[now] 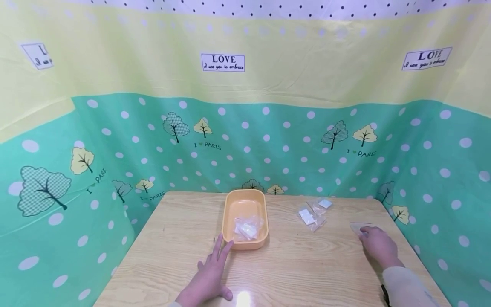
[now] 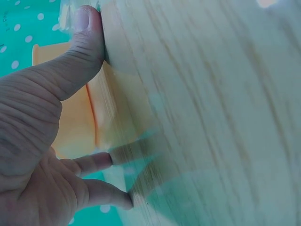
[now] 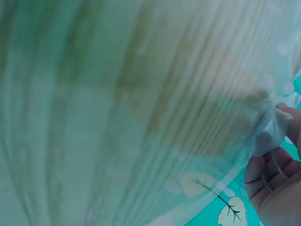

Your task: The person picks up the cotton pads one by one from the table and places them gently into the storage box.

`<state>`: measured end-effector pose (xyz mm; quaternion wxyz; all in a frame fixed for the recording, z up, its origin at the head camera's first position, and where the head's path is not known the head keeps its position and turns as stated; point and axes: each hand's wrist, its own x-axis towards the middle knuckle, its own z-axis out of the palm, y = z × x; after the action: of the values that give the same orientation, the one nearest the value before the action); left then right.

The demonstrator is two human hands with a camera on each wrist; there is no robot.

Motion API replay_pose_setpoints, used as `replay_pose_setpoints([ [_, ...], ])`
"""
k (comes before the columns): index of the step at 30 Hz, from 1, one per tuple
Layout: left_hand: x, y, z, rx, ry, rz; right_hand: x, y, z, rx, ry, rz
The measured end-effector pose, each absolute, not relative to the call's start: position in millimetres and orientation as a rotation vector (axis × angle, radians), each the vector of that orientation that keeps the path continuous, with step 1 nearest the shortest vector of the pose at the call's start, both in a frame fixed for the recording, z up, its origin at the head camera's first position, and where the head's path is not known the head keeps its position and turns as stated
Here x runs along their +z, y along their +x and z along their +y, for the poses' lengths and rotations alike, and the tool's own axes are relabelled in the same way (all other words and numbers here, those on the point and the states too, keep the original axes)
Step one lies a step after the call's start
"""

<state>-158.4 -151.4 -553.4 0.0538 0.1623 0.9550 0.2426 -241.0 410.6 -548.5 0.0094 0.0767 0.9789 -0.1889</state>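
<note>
My right hand (image 1: 379, 247) is over the right side of the table, pinching a clear plastic bag (image 1: 356, 227) between thumb and fingers. In the right wrist view, the crinkled bag (image 3: 270, 132) shows between the thumb and the curled fingers (image 3: 256, 176). What the bag contains cannot be made out. My left hand (image 1: 209, 273) lies on the table with spread fingers, their tips close to the near left corner of an orange plastic bin (image 1: 245, 246). Inside the bin are clear bags (image 1: 247, 228) with something white in them. Nothing is in the left hand.
Right of the bin, several small clear bags with white contents (image 1: 307, 216) lie in a loose group on the wooden table (image 1: 299, 273). A green and yellow patterned cloth (image 1: 245, 149) hangs behind the table and along both sides.
</note>
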Motion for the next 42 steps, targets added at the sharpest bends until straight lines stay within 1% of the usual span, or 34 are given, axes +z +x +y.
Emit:
replay_pose_setpoints([
  [9, -552.8, -157.7, -149.6, 0.761, 0.469, 2.895, -540.5, -240.4, 404.3, -0.645, 0.229, 3.146],
  [18, -549.9, -156.9, -149.6, 0.759, 0.466, 2.893, -520.7, -248.5, 359.1, -0.803, 0.107, 3.226],
  [22, -549.6, -156.8, -150.1, 0.757, 0.47, 2.895, -511.1, -255.6, 324.8, -0.887, -0.023, 3.268],
  [30, -551.3, -157.4, -150.5, 0.744, 0.48, 2.901, -489.7, -268.1, 234.9, -1.15, -0.224, 3.188],
  [36, -551.7, -157.0, -150.5, 0.752, 0.476, 2.894, -485.2, -268.5, 170.6, -1.391, -0.277, 2.995],
  [42, -551.7, -157.0, -151.9, 0.747, 0.495, 2.899, -489.0, -266.9, 121.3, -1.542, -0.256, 2.854],
])
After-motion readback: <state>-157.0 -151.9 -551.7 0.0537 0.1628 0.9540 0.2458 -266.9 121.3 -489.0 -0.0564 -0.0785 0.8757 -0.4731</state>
